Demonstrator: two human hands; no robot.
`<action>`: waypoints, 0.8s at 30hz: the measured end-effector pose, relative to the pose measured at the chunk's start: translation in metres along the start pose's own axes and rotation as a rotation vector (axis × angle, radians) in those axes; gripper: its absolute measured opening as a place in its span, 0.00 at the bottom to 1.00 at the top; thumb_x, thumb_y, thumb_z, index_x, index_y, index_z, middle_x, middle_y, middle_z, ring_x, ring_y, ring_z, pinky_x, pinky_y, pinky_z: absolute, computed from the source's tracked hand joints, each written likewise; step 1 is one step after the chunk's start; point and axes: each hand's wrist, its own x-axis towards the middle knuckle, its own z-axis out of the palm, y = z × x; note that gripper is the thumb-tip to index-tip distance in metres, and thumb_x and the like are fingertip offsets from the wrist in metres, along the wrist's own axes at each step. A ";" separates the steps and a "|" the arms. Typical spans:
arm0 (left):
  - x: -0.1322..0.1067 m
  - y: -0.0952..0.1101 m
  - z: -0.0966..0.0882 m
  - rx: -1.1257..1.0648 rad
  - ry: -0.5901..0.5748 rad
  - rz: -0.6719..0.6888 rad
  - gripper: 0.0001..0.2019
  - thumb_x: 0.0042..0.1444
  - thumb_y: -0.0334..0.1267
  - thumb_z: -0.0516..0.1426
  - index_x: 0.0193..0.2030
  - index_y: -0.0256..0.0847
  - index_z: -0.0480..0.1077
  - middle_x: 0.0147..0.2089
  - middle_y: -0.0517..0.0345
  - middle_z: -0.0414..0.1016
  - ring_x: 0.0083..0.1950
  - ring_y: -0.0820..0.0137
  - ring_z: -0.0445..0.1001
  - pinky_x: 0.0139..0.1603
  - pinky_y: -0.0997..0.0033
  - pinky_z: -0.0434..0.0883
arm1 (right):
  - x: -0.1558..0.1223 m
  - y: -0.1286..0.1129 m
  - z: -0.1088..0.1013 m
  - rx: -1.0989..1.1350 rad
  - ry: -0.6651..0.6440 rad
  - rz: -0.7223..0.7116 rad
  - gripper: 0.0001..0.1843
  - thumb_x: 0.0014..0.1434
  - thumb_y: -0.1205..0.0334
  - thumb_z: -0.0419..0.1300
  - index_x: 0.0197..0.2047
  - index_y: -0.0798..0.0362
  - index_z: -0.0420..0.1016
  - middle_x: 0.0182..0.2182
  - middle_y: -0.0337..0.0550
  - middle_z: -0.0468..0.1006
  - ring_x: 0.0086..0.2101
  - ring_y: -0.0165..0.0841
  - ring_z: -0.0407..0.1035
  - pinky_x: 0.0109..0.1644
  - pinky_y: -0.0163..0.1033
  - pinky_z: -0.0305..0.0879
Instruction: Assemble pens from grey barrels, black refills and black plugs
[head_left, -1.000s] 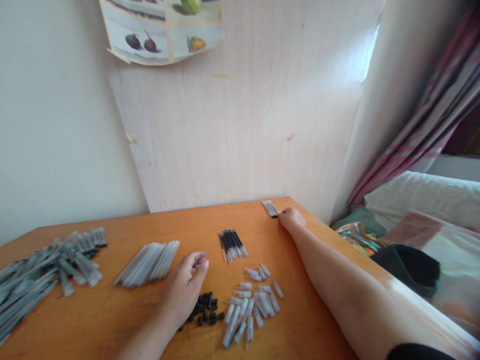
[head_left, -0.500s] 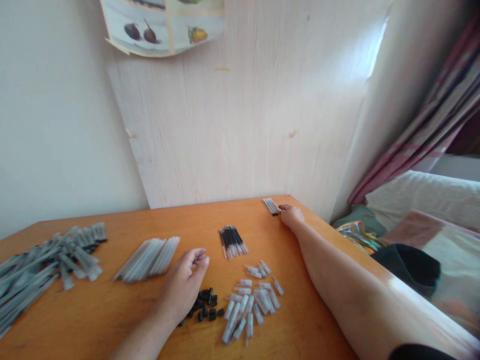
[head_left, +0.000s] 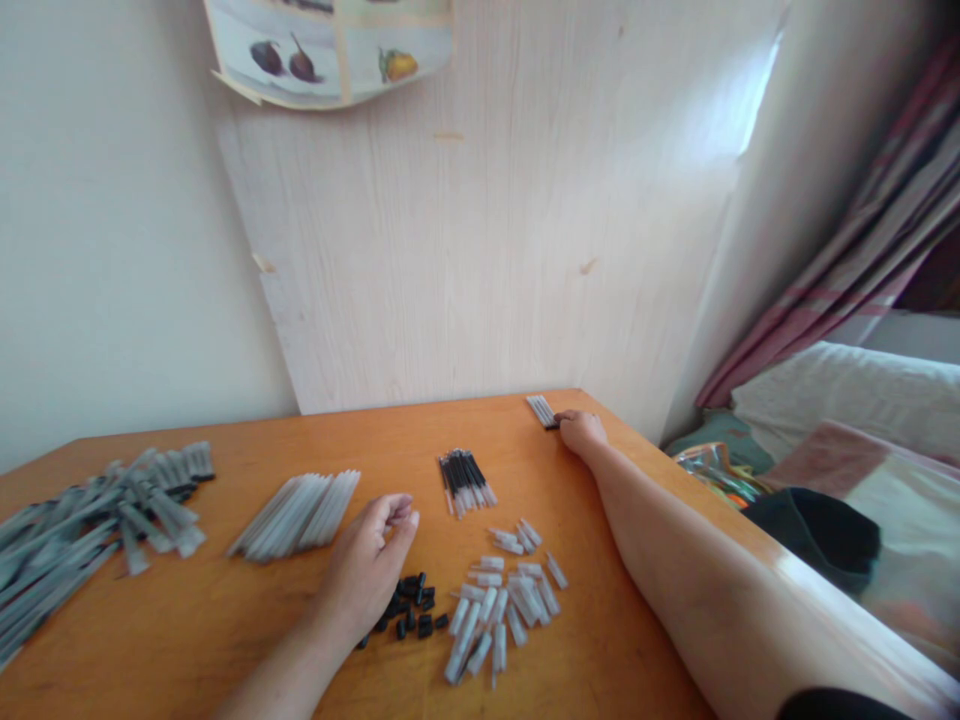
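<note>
My left hand [head_left: 367, 565] rests on the orange table [head_left: 225, 620] with its fingers curled loosely, nothing visible in them, just beside a heap of small black caps [head_left: 412, 607]. My right hand [head_left: 581, 432] is stretched to the far right corner, fingers bent, touching the end of a small row of grey pens [head_left: 541, 410]. Between the hands lie a bundle of black refills [head_left: 465, 478] and several scattered clear caps [head_left: 499, 605].
A row of clear pen barrels [head_left: 298, 512] lies left of centre, and a large heap of grey pens [head_left: 90, 520] fills the far left. A wooden board leans on the wall behind. Bedding and a curtain are off the table's right edge.
The view has shifted slightly downward. Both hands stay almost where they were; the right hand remains at the small row of pens.
</note>
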 end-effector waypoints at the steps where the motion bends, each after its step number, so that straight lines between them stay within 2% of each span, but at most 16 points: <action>1: 0.000 0.000 0.000 0.000 0.000 0.002 0.18 0.59 0.49 0.51 0.49 0.40 0.68 0.50 0.50 0.75 0.50 0.65 0.74 0.54 0.61 0.70 | 0.000 0.000 0.000 0.006 0.002 0.003 0.20 0.55 0.66 0.53 0.46 0.42 0.81 0.47 0.41 0.78 0.53 0.43 0.66 0.57 0.46 0.61; 9: 0.000 0.005 -0.001 -0.004 0.007 -0.003 0.18 0.58 0.49 0.52 0.48 0.39 0.69 0.50 0.49 0.75 0.50 0.64 0.74 0.53 0.60 0.70 | -0.003 -0.003 -0.004 0.076 0.046 0.062 0.22 0.58 0.61 0.52 0.55 0.46 0.73 0.47 0.45 0.77 0.51 0.41 0.67 0.54 0.44 0.63; 24: -0.001 0.008 -0.003 0.010 -0.005 -0.015 0.19 0.59 0.49 0.51 0.49 0.39 0.69 0.50 0.49 0.75 0.51 0.64 0.74 0.54 0.60 0.69 | -0.003 -0.003 -0.003 0.153 0.049 0.111 0.23 0.58 0.60 0.52 0.57 0.49 0.70 0.49 0.48 0.76 0.53 0.41 0.65 0.56 0.44 0.61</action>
